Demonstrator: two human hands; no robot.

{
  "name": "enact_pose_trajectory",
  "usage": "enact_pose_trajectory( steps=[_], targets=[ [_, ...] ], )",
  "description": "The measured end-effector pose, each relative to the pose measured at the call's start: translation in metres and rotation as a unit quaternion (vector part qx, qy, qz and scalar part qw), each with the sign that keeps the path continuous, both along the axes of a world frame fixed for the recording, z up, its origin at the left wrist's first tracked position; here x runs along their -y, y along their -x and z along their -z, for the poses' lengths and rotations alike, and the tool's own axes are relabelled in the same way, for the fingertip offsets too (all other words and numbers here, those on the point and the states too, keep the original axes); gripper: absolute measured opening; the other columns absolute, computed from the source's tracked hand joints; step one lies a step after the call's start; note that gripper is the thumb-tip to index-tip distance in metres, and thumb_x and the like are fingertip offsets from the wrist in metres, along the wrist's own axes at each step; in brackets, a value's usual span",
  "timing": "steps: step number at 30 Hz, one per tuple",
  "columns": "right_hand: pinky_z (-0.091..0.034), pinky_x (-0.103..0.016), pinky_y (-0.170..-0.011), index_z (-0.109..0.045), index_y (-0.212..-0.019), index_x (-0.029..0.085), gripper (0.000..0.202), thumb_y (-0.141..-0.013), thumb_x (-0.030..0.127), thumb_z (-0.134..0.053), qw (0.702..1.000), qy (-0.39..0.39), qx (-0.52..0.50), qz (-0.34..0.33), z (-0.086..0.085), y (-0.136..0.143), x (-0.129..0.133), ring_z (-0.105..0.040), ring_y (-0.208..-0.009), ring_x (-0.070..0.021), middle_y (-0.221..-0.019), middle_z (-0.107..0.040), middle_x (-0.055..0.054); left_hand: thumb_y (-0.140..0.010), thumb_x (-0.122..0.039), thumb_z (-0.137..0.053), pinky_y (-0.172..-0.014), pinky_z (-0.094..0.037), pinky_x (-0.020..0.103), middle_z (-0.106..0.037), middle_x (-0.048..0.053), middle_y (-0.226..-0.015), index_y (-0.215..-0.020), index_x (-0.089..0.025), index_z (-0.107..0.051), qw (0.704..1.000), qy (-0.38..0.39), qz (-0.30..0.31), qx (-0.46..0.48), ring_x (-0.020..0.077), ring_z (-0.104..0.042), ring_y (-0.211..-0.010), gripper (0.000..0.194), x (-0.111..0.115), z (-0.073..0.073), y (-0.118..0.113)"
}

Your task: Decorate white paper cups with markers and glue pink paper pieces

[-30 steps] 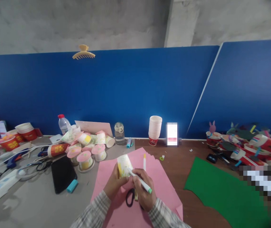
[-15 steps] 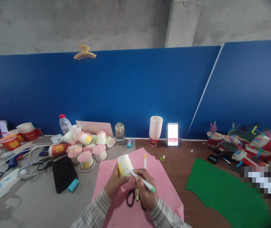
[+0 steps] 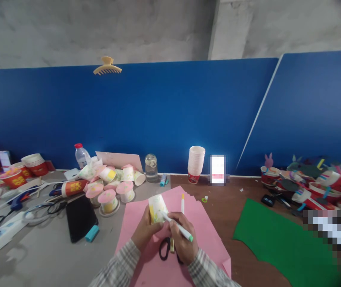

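Backed by a blue partition (image 3: 164, 107) with a yellow hair clip (image 3: 107, 68) at its top edge; gray surface (image 3: 42, 255) to the left, brown surface (image 3: 248, 267) to the right. Held in the left hand (image 3: 144, 232), a small white paper cup (image 3: 157, 205) with yellow and green patterning, tilted above the pink paper (image 3: 209, 247); left grip closed around the cup's side, fingers and thumb wrapped about it. In the right hand (image 3: 185, 241), a white pen (image 3: 183, 232) with a green end; right grip pinched shut on the barrel, tip end at the cup's patterned side. Below the hands, on the pink paper, black-handled scissors (image 3: 165, 248), partly hidden by the right hand; farther up the paper, a yellow-ended pen (image 3: 183, 203). On the gray surface, a cluster of pink-topped cups (image 3: 106, 198), a black tablet-like object (image 3: 80, 219) and a glass jar (image 3: 151, 171); on the brown surface, a stack of cups (image 3: 195, 160) and green material (image 3: 275, 235), with red-and-white bowls (image 3: 322, 187) piled at the far right.
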State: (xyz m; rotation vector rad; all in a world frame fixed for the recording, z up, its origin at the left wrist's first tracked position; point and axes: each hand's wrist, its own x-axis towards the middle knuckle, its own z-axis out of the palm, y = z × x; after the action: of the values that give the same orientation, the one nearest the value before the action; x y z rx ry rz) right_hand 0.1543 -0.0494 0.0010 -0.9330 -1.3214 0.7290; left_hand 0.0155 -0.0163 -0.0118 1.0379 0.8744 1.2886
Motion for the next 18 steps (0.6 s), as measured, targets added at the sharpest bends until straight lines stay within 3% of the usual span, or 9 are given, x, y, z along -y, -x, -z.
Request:
enact_pose_trajectory(
  steps=[4, 10, 18],
  targets=[
    [-0.046, -0.021, -0.042, -0.063, -0.077, 0.022, 0.014, -0.068, 0.017, -0.054, 1.000, -0.014, 0.009, 0.008, -0.0006, -0.0002, -0.0004, -0.057, -0.045, -0.0162, -0.059, -0.065, 0.002, -0.041, -0.016, -0.077, -0.071, -0.046, 0.039, -0.066, 0.003, -0.082, -0.095, -0.021, -0.056, 1.000, 0.003, 0.005, 0.000, 0.0286, -0.056, -0.082, 0.059, -0.0007, 0.0023, 0.0008],
    [-0.040, -0.020, -0.035, -0.063, -0.073, 0.021, 0.013, -0.068, 0.016, -0.052, 1.000, 0.024, -0.009, -0.007, 0.0001, -0.0008, -0.0006, -0.050, -0.036, -0.0138, -0.047, -0.059, 0.005, -0.040, -0.015, -0.077, -0.073, -0.046, 0.040, -0.066, 0.002, -0.082, -0.098, -0.022, -0.055, 1.000, 0.008, 0.005, 0.020, 0.0294, -0.056, -0.085, 0.062, -0.0015, 0.0035, 0.0012],
    [-0.043, -0.021, -0.036, -0.064, -0.075, 0.020, 0.012, -0.069, 0.018, -0.053, 0.999, 0.034, -0.029, -0.013, 0.0049, -0.0008, -0.0031, -0.053, -0.038, -0.0149, -0.048, -0.060, 0.004, -0.041, -0.015, -0.076, -0.073, -0.046, 0.040, -0.066, 0.003, -0.084, -0.098, -0.022, -0.054, 1.000, -0.009, 0.003, -0.003, 0.0294, -0.056, -0.085, 0.061, -0.0027, 0.0044, 0.0017]
  ],
)
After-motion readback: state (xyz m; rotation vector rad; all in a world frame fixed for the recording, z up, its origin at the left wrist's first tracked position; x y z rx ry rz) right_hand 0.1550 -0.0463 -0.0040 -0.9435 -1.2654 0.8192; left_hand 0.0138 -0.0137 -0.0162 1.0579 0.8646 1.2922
